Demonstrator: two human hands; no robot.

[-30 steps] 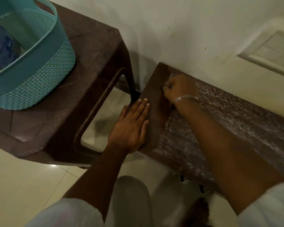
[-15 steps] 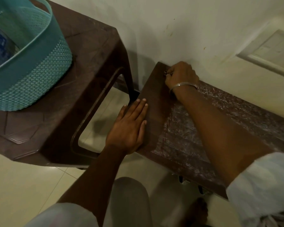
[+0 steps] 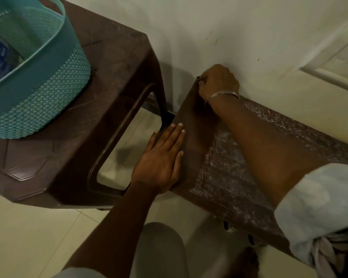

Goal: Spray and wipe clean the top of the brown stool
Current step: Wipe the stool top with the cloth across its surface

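Observation:
The low brown stool (image 3: 239, 173) stands against the wall, its top covered with a whitish wet film. A strip along its left end (image 3: 191, 121) looks dark and wiped. My right hand (image 3: 219, 81) is at the stool's far left corner by the wall, fingers curled round a small dark pad (image 3: 198, 78) that is mostly hidden in the fist. My left hand (image 3: 161, 157) lies flat, fingers straight, on the near left edge of the stool.
A taller brown plastic table (image 3: 113, 67) stands just left of the stool, carrying a teal basket (image 3: 38, 101). A narrow gap of tiled floor (image 3: 129, 145) separates them. My knee (image 3: 161, 251) and a bunched grey cloth (image 3: 329, 255) are at the bottom.
My right hand has slid away from me along the stool's left end to the far corner at the wall. My left hand has stayed flat in place.

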